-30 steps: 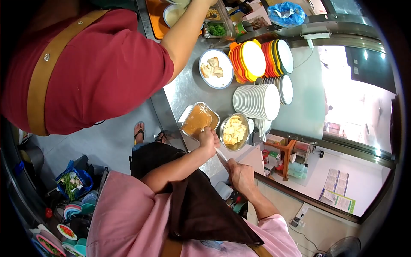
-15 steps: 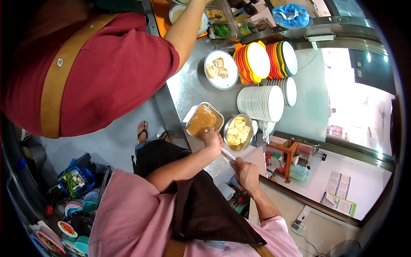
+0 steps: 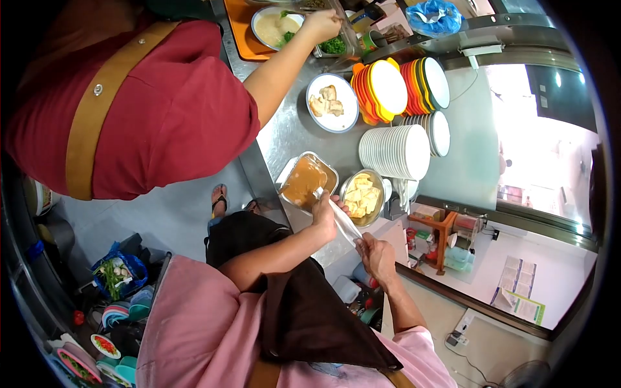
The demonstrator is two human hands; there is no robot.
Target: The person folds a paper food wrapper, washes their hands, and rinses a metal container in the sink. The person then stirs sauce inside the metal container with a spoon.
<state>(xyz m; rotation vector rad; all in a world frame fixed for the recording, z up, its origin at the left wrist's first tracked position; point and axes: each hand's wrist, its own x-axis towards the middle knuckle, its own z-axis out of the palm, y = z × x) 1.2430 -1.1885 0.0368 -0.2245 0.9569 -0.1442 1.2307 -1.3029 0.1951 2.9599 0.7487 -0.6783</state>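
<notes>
A white, thin strip (image 3: 346, 225), perhaps plastic film or a narrow bag, is stretched between my two hands. My left hand (image 3: 325, 218) is closed on its upper end, close to the rim of a square metal tray (image 3: 337, 180) holding brown sauce (image 3: 304, 184). Its white tip sticks out by my thumb. My right hand (image 3: 377, 255) pinches the lower end, near the counter's corner. Beside my left fingers stands a round metal bowl with pale yellow cut pieces (image 3: 361, 197).
A plate with browned pieces (image 3: 327, 103), stacked white plates (image 3: 394, 152) and orange plates (image 3: 381, 90) stand on the steel counter (image 3: 275, 139). A co-worker's hand (image 3: 321, 27) reaches over containers near a bowl of soup (image 3: 275, 29). A blue bag of vegetables (image 3: 119, 275) is below, left.
My left hand has turned, and more of the white strip shows between my hands. The co-worker's hand has come into view over the containers, by the soup bowl.
</notes>
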